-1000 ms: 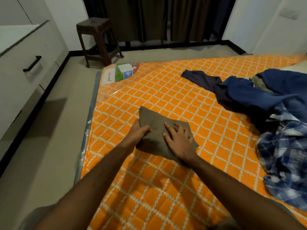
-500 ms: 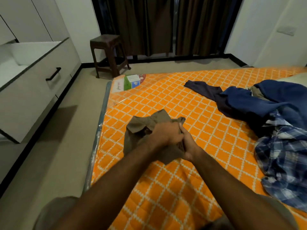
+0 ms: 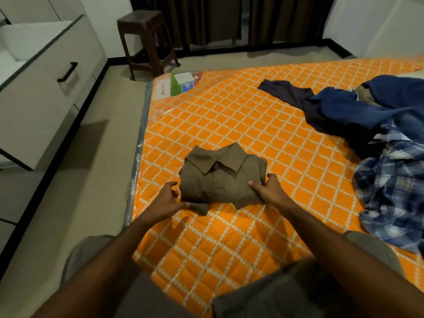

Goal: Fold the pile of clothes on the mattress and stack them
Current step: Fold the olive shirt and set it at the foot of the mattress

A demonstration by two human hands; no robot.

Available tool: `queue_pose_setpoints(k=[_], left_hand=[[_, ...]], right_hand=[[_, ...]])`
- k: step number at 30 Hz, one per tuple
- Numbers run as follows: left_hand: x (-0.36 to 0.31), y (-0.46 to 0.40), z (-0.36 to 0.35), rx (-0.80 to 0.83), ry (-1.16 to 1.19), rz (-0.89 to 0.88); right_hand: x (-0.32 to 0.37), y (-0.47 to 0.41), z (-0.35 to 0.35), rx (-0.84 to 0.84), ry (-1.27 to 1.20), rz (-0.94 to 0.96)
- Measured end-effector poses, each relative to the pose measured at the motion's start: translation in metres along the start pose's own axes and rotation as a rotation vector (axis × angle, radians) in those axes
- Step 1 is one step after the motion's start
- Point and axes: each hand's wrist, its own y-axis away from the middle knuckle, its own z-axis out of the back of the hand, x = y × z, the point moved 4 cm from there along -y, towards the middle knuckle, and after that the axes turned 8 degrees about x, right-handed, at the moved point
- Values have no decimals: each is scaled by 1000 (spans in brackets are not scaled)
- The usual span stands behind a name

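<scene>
A brown collared shirt [image 3: 220,180] lies folded, collar up, near the left edge of the orange patterned mattress [image 3: 241,120]. My right hand [image 3: 268,191] grips the shirt's right near corner, thumb on top and fingers round the edge. My left hand [image 3: 167,200] sits at the shirt's left near corner in a loose C shape, fingertips touching a small flap that sticks out. The unfolded pile [image 3: 378,138] lies at the right: a dark navy piece, a blue garment and a blue plaid shirt [image 3: 394,193].
Bare floor runs along the mattress's left side. A white cabinet with an open drawer [image 3: 46,83] stands at the left. A dark wooden stool [image 3: 146,40] stands by the curtains beyond the mattress corner. My knees are at the bottom edge.
The brown shirt was lifted and turned over; it now lies collar up, folded into a neat square. Both hands moved from its middle to its near corners.
</scene>
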Motion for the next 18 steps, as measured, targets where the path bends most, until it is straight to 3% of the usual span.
queue_pose_setpoints(k=[2,4,7,11,18], left_hand=[[-2,1,-7,8,170,56],[-7,0,-15,-19,254,70],[-5,-4,-24,-129,349,108],[-4,-9,-26,-214,436,94],[2,-10,-36,-256,837,68]], right_hand=[[4,14,-7,-186,255,82],[27,35,-17,-338,494,384],[60,45,-57,-134,815,746],[80,37,-109,112,1145,765],[146,31,-144,195,1483,899]])
